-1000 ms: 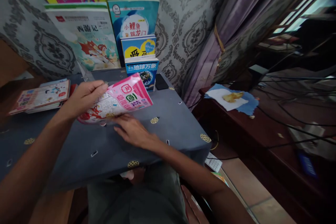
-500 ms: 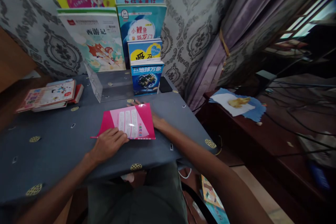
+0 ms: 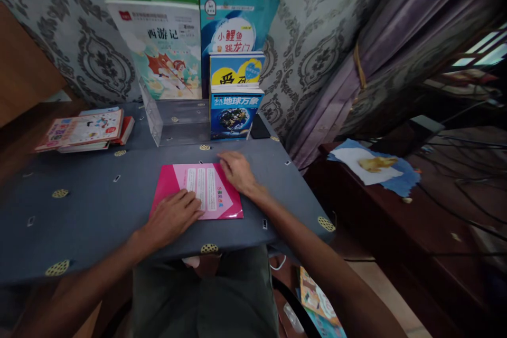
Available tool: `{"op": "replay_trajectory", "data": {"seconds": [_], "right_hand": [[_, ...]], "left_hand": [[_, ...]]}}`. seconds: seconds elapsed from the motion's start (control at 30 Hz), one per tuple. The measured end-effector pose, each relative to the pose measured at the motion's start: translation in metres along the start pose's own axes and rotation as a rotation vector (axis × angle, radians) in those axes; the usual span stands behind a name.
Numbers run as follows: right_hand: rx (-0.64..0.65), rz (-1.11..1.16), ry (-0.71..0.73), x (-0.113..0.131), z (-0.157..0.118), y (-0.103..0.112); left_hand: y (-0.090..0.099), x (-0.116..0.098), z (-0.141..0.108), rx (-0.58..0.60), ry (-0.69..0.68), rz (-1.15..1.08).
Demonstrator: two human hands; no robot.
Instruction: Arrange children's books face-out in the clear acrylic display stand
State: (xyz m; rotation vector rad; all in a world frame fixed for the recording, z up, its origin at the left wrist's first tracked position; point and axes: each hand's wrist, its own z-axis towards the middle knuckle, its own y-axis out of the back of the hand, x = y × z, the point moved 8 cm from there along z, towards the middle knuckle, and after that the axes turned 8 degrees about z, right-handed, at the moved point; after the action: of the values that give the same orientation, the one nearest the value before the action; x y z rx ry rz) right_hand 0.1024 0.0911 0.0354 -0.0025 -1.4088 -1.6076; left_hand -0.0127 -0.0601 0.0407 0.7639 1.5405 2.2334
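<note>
A pink book (image 3: pixel 230 210) lies flat on the grey tablecloth in front of me, with white text panels on its cover. Across its left part rests my left hand (image 3: pixel 174 216), palm down, fingers together and laid out on the cover. My right hand (image 3: pixel 237 170) is at the book's upper right corner, its fingers pointing left along the top edge. Its fingers look slightly bent and do not grip the book; the thumb side touches the cover.
Behind stands a clear acrylic stand (image 3: pixel 156 121) with picture books, including a blue earth book (image 3: pixel 233 116). A dark phone-like slab (image 3: pixel 259 127) lies beside it. Stacked books (image 3: pixel 87 129) lie at the left. A purple curtain (image 3: pixel 336 84) and cables are at right.
The pink book was tilted up with my right hand partly behind it; now it lies flat. My right hand has come round onto its top edge. My left hand has stayed on it.
</note>
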Motion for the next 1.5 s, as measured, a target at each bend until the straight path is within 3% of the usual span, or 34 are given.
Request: {"op": "replay_trajectory", "data": {"seconds": [0.1, 0.17, 0.43, 0.67, 1.07, 1.3, 1.5], "right_hand": [[0.156, 0.117, 0.225, 0.048, -0.008, -0.033], [0.239, 0.144, 0.282, 0.066, -0.013, -0.051], [0.315, 0.050, 0.230, 0.064, -0.014, -0.073], [0.321, -0.041, 0.173, 0.059, -0.017, -0.071], [0.154, -0.188, -0.171, 0.004, -0.050, -0.025], [0.151, -0.198, -0.188, 0.003, -0.051, -0.027], [0.140, -0.187, -0.178, 0.001, -0.051, -0.027]], "left_hand": [[-0.009, 0.019, 0.007, 0.028, 0.099, -0.061], [-0.016, 0.034, 0.011, 0.026, 0.182, -0.070], [-0.035, 0.078, 0.001, 0.185, 0.442, 0.099], [-0.033, 0.085, -0.003, 0.167, 0.492, 0.069], [-0.041, 0.089, -0.011, 0.143, 0.529, -0.024], [-0.043, 0.087, -0.012, 0.196, 0.494, -0.013], [-0.039, 0.085, -0.012, 0.162, 0.485, 0.021]]}}
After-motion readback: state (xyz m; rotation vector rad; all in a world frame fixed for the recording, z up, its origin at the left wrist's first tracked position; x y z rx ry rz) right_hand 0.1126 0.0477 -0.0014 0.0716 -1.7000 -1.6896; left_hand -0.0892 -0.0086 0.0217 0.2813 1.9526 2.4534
